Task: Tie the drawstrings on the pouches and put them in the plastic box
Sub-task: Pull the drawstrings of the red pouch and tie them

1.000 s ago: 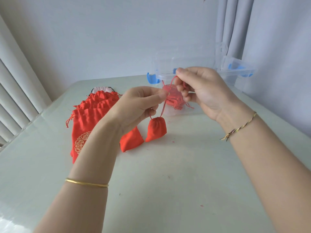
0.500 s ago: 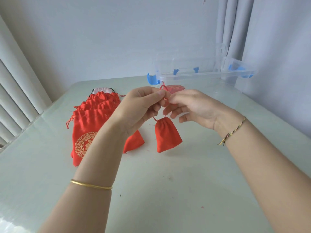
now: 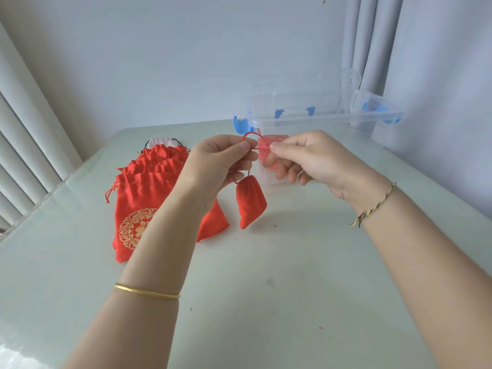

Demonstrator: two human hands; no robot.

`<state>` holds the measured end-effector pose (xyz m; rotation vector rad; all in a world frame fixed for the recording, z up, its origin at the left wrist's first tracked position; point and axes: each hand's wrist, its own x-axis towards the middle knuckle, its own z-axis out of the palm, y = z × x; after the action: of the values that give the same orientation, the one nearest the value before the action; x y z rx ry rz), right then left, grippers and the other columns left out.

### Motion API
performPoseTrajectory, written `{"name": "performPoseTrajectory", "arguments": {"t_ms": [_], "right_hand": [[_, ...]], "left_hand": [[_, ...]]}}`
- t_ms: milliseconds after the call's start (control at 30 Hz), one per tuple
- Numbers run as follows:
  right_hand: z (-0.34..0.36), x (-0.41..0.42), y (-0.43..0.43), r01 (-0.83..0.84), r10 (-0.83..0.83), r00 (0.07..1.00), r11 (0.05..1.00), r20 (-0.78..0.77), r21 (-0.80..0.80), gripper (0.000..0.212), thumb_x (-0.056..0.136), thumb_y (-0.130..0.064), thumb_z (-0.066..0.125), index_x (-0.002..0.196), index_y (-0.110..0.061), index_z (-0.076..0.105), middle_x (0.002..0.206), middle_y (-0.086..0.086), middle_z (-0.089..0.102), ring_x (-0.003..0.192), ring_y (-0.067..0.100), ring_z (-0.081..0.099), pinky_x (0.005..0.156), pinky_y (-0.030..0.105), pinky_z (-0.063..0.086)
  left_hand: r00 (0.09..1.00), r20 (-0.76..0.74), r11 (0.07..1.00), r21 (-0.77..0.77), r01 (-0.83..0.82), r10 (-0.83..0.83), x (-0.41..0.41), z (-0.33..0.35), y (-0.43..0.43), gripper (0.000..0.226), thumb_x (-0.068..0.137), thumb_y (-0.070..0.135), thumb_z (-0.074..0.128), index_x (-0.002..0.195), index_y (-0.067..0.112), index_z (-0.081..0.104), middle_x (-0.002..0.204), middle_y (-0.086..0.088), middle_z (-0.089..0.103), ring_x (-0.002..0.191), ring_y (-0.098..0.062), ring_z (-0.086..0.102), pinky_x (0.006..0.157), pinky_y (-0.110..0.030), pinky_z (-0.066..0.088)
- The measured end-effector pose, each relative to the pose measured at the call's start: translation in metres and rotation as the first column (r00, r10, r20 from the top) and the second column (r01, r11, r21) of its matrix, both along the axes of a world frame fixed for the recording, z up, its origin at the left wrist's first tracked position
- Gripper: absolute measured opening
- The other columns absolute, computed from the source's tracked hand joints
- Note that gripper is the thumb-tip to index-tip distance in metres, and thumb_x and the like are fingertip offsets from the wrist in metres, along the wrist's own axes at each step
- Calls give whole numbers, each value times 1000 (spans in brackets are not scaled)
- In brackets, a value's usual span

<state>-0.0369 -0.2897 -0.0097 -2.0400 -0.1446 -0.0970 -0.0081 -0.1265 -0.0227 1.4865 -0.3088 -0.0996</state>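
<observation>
A small red pouch (image 3: 250, 202) hangs by its red drawstring (image 3: 250, 135) above the table. My left hand (image 3: 215, 169) pinches the string between thumb and forefinger just above the pouch. My right hand (image 3: 306, 158) pinches the other end of the string, close beside the left. A loop of string arches over my left fingertips. Behind my hands stands the clear plastic box (image 3: 319, 121) with blue latches, lid open, and a red pouch (image 3: 269, 145) shows through its wall. A pile of red pouches (image 3: 143, 187) lies to the left on the table.
The pale glass-topped table (image 3: 266, 275) stretches toward me. A white pouch (image 3: 162, 142) lies at the far end of the red pile. Blinds run along the left edge, with a wall and curtain behind and right of the box.
My right hand came down from in front of the box to meet my left hand. Both now pinch the string close together, and the hanging pouch has swung and turned slightly.
</observation>
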Motion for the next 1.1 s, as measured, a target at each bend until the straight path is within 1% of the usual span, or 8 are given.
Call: {"name": "performPoseTrajectory", "arguments": {"t_ms": [200,300,400,533,733,900,967,1100], "right_hand": [[7,-10,-4,-267,212,948,937,-239,-226,31,92,-28,51,81,-9,72,66,2,64,56,12,51,51,21,38],[5,-8,-9,-156,74,967,929,-244,-335,26,93,-22,48,88,-8,70,74,4,64,59,14,55,52,23,41],[-2,4,-11,112,-115,993,986,-15,-121,27,89,-2,39,93,-10,64,79,7,64,67,18,57,57,26,45],[-12,11,0,-84,90,996,959,-13,269,23,91,1,44,101,-9,62,78,2,65,68,13,62,69,29,52],[-20,10,0,-266,347,927,875,-140,405,20,94,-6,44,85,-13,60,73,-3,69,68,10,64,74,30,49],[-20,10,-1,-249,335,933,863,-130,440,16,93,-12,49,81,-14,60,77,0,68,66,9,64,66,23,51],[-20,12,-3,-194,266,955,894,-131,404,15,94,-17,50,85,-11,60,81,4,67,68,13,64,64,24,53],[-18,12,-10,-60,114,986,925,-124,374,25,94,-23,51,71,-12,54,76,4,64,66,18,64,64,28,55]], "left_hand": [[998,53,999,35,-20,18,2,0,0,17,86,-6,54,81,6,65,67,0,64,57,-7,54,59,-16,47],[993,112,992,124,29,-43,-1,3,0,25,84,-10,53,80,12,64,68,0,64,57,-7,55,61,-16,48],[954,255,962,258,88,-156,-7,6,-1,31,83,-13,53,85,17,62,73,1,61,63,-8,56,66,-18,48],[840,502,894,444,-48,-204,-10,5,-5,36,82,-10,54,98,22,62,80,2,62,73,-6,59,75,-17,47],[678,730,857,402,-321,-89,-9,-4,-9,36,77,0,55,107,19,64,85,5,66,82,-15,60,80,-26,49],[626,780,861,324,-393,-7,-7,-7,-11,34,78,1,58,104,19,69,83,9,67,82,-12,60,78,-25,49],[636,772,852,329,-408,7,-4,-9,-10,25,79,2,61,96,17,72,82,7,67,78,-8,59,75,-23,49],[836,539,900,312,-305,96,-1,-11,-11,23,82,0,60,82,21,69,79,5,69,76,-7,65,78,-19,51]]}}
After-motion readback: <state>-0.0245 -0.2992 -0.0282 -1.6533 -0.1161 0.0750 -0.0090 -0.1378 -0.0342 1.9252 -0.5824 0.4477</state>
